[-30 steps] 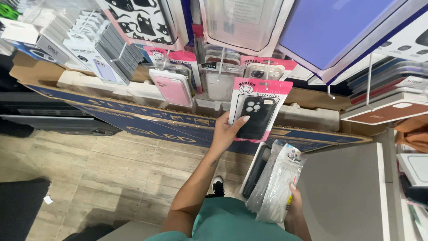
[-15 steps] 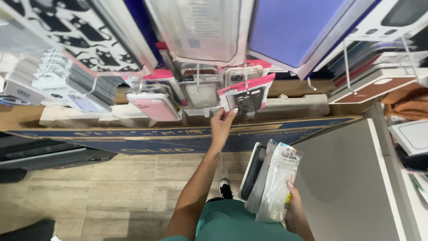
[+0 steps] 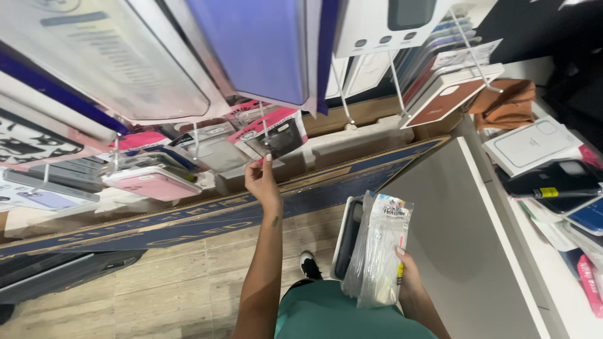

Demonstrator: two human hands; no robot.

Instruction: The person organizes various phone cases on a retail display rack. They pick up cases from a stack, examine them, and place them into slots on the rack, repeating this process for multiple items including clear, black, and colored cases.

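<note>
- Head view: left hand [image 3: 262,182] raised, fingertips touching the lower edge of a pink-carded phone case [image 3: 271,135] hanging on a hook; grip unclear.
- Right hand [image 3: 405,276] clamped on clear plastic packets [image 3: 380,248], a dark case [image 3: 347,235] alongside, just off the white tabletop [image 3: 477,251] edge.
- Open wooden floor [image 3: 157,282] below, crowded rack above.
</note>
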